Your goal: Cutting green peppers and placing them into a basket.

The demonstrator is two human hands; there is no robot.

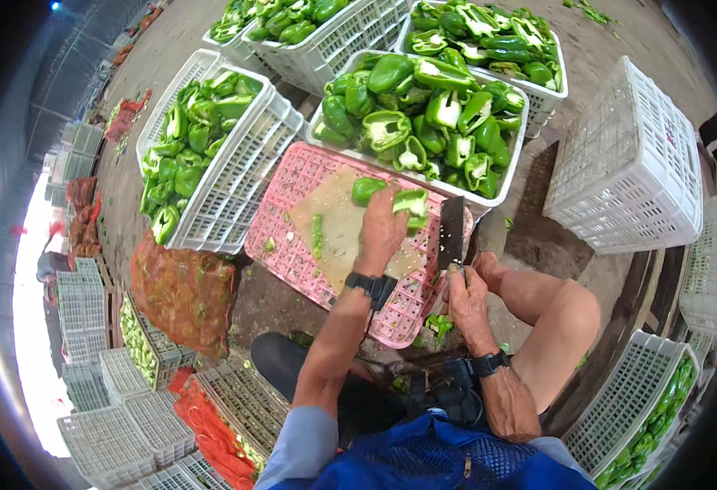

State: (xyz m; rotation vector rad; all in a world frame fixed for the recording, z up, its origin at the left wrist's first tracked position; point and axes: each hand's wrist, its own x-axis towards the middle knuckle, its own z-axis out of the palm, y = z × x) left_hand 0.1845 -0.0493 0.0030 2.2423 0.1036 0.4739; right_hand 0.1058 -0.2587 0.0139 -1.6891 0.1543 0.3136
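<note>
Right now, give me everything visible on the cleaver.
The cleaver has a broad, dark rectangular blade, apparently metal, standing upright on edge with its length pointing away from the person. It is at the right edge of the upturned pink crate, right of the wooden board. The right hand wraps the handle, hiding it. The left hand holds green pepper halves just beside the blade.

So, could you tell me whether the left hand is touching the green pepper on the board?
Touching: the head view shows the left hand pressing the green pepper, fingers overlapping it.
</note>
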